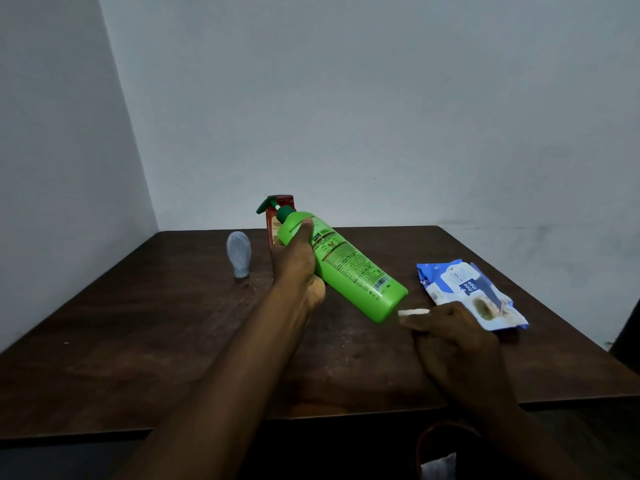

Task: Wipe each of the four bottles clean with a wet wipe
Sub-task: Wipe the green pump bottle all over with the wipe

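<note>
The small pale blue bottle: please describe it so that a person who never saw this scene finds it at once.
Look at the dark brown wooden table, toward its far edge. Left of the tilted green plastic pump bottle in the left hand stands the small pale blue bottle. Only it is translucent, rounded on top, narrow at its base.

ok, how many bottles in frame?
3: green pump bottle tilted in the left hand; red bottle behind it, mostly hidden; pale blue bottle standing on the table, left. A fourth may be hidden.
</note>
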`<state>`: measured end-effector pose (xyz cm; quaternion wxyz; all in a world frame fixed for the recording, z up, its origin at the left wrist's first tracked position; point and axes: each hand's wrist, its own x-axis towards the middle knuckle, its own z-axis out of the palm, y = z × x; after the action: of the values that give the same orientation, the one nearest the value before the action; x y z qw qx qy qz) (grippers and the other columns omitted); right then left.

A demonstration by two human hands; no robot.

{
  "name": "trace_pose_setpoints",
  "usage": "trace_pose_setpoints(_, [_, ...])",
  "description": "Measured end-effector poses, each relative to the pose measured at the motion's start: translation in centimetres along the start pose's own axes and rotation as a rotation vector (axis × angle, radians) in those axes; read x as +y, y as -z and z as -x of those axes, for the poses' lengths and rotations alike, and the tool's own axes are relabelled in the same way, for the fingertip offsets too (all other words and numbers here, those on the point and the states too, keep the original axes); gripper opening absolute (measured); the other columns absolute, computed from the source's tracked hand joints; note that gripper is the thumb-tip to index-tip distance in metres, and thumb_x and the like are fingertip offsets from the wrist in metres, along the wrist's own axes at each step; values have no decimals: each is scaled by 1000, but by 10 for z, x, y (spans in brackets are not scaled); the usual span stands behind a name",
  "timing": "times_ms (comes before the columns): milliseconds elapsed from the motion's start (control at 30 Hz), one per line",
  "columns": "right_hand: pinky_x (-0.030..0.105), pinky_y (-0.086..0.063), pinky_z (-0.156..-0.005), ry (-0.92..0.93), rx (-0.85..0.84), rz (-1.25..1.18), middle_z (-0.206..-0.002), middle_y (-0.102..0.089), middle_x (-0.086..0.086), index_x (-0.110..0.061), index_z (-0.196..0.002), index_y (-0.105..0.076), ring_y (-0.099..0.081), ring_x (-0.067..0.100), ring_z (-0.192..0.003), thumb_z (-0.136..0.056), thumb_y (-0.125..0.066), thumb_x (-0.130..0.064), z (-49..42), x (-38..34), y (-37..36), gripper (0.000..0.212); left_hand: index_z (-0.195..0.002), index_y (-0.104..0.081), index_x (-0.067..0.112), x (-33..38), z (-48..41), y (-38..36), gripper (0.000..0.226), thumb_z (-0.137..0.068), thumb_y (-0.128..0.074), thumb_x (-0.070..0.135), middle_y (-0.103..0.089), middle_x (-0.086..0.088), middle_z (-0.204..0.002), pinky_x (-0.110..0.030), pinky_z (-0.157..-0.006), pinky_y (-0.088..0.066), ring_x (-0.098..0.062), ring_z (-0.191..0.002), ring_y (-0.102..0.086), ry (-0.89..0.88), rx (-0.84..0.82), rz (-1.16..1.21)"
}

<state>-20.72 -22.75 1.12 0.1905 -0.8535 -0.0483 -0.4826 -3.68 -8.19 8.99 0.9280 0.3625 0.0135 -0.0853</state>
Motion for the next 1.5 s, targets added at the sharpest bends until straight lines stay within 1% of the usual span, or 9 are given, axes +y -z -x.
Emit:
trace_pose_setpoints(133, [6, -48, -76, -468, 154, -384, -92, -76, -11, -23, -97, -78, -68, 0, -88, -80, -76, 1, -7, 0, 9, 30, -139, -52, 5, -1, 8, 6, 45, -97, -64, 17, -63, -27, -125, -65, -102, -47, -43, -115, -63, -26, -107, -56])
trace_pose_setpoints(200, [4, -48, -76, -562, 174, -574, -95, -76, -17, -22, -100, -77, -69, -4, -92, -81, -75, 0, -12, 0, 10, 29, -137, -54, 4, -2, 13, 10, 44, -97, -63, 18, -62, -21, -113, -63, -102, -48, -36, -105, -62, -47, -176, -77])
trace_pose_setpoints(333, [8, -50, -81, -556, 50, -734, -98, -77, -12, -14, -104, -76, -70, 1, -97, -83, -71, 4, -13, -11, -1, 28, -125, -59, 12, -4, 21, 14, 30, -95, -61, 16, -65, -11, -101, -58, -95, -51, -30, -95, -64, -116, -331, -109])
trace_pose_setpoints(500, [12, -53, -77, -476, -35, -777, -99, -77, -10, -21, -99, -76, -72, 7, -92, -81, -72, 7, -16, -23, -24, 33, -129, -57, 10, -5, 23, 20, 51, -80, -68, 21, -68, -10, -105, -48, -82, -59, -25, -92, -68, -199, -423, -185])
trace_pose_setpoints(600, [21, -56, -81, -460, -15, -781, -102, -76, -7, -21, -101, -76, -72, 9, -94, -83, -72, 3, -29, -26, -36, 30, -132, -55, 4, -6, 22, 24, 58, -79, -71, 21, -69, -11, -107, -44, -77, -62, -25, -92, -69, -202, -440, -208])
trace_pose_setpoints(967, [18, -54, -79, -222, 71, -760, -103, -73, -7, -23, -101, -76, -68, 7, -101, -87, -70, -7, -124, -25, -47, 23, -123, -61, 11, -2, 11, 32, 40, -84, -64, 17, -73, -8, -102, -42, -77, -59, -24, -91, -70, -173, -562, -282])
trace_pose_setpoints(1233, [15, -52, -82, -419, 18, -927, -102, -77, -4, -15, -100, -75, -70, 9, -101, -84, -72, -1, -73, -12, -53, 21, -122, -60, 5, -6, 10, 34, 46, -78, -68, 13, -71, -9, -107, -45, -91, -54, -25, -98, -68, -175, -569, -260])
trace_pose_setpoints(1367, [19, -54, -82, -493, -37, -940, -97, -77, 0, -9, -90, -74, -72, 13, -98, -79, -74, 6, -39, -7, -54, 18, -113, -60, 11, -7, 9, 33, 38, -76, -65, 16, -71, -4, -100, -39, -82, -56, -19, -91, -69, -221, -554, -295])
trace_pose_setpoints(1500, [17, -54, -77, -532, -84, -977, -91, -78, 2, -12, -79, -72, -73, 13, -92, -74, -76, 12, -22, -8, -53, 24, -120, -43, 14, -17, 16, 35, 69, -67, -82, 36, -62, -5, -110, -31, -77, -57, -12, -93, -68, -442, -510, -522])
